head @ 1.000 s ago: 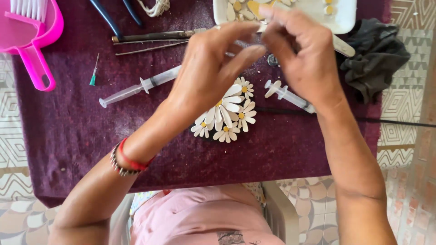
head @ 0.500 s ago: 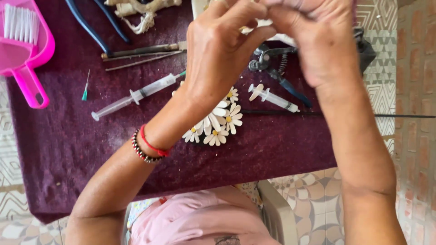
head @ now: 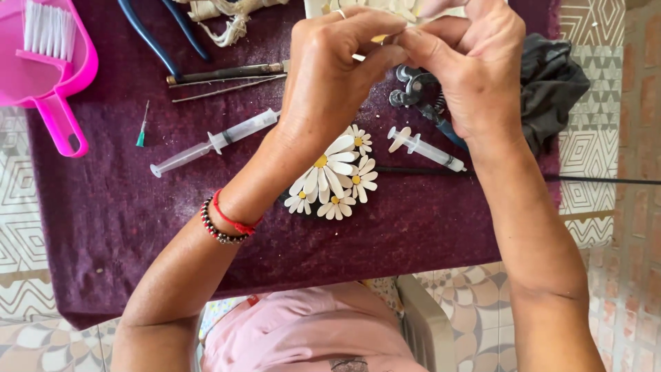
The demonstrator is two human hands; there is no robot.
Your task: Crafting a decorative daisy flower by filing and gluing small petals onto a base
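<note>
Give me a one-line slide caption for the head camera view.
Left hand and right hand pinch a small piece together above white daisies on purple cloth.

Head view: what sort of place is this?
Probably a small home craft table for handmade flowers. A purple cloth carries a cluster of white daisies, syringes and pliers, while the left hand and right hand pinch something small.

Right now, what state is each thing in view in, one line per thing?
Left hand: raised, fingertips pinched against the right hand's; what they pinch is hidden.
Right hand: raised, fingertips pinched.
Daisy cluster: lying flat on the purple cloth.
Long syringe: lying down, plunger drawn out.
Short syringe: lying down.
Pink dustpan: brush resting inside.
</note>
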